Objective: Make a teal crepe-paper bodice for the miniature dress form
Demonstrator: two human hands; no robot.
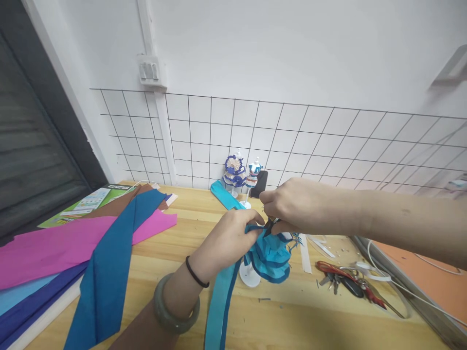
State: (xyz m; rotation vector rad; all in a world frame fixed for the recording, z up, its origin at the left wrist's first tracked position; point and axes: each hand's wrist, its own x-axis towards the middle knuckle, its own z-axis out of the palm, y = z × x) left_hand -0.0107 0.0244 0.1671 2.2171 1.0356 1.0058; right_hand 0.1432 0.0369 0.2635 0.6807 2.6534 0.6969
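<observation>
A small mannequin stand with a blue crepe-paper dress (270,256) sits on the wooden table (175,262), on a white round base (249,277). My left hand (228,240) is closed around the top of the dress and a long blue paper strip (219,306) that hangs toward me. My right hand (292,204) pinches a small dark tool at the dress's top; I cannot make out what the tool is.
Sheets of pink (54,248), teal (109,262) and dark blue crepe paper lie at the left. Two small dressed mannequins (242,175) and a dark phone (260,183) stand by the wire grid. Red scissors and keys (346,282) lie at the right.
</observation>
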